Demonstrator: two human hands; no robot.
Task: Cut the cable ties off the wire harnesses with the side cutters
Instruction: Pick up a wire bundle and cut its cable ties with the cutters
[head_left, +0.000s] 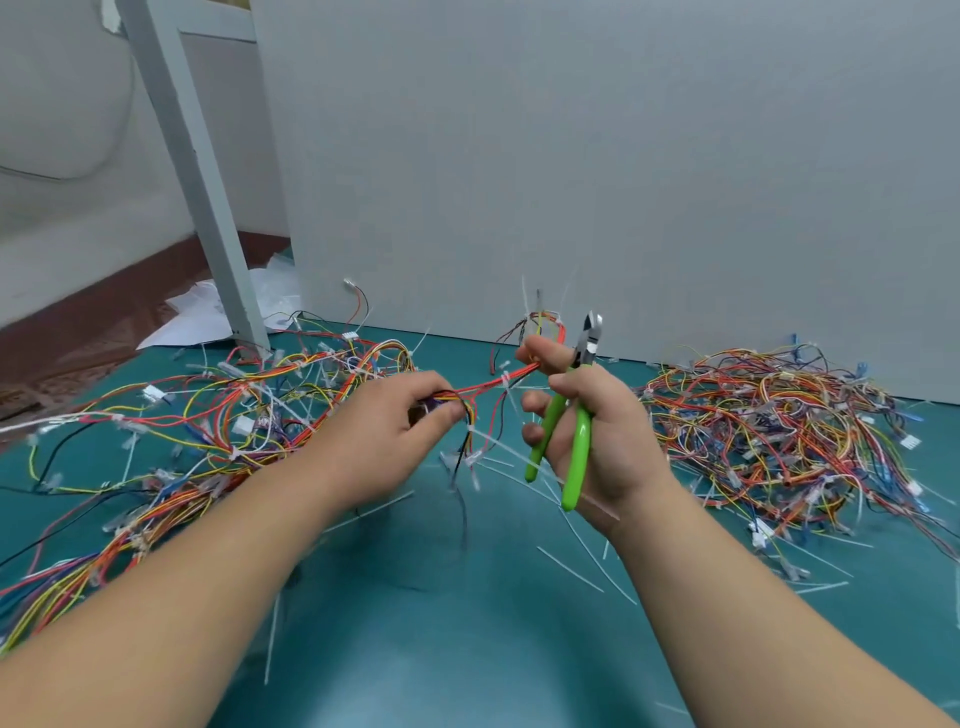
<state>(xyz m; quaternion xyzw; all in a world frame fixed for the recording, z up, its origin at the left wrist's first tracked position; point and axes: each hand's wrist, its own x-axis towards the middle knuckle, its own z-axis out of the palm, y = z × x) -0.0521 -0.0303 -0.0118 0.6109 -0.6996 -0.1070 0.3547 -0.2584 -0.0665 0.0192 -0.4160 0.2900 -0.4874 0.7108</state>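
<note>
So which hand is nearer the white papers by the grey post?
Left. The left hand is right of the papers; the right hand, holding side cutters, is farther right.

We see side cutters centre-right: green handles, tip pointing up, held aloft. One wire harness, mostly red, runs taut mid-frame, with a white cable tie on it. Left harness pile and right harness pile are both tangled. Cut ties lie strewn lower centre.
</note>
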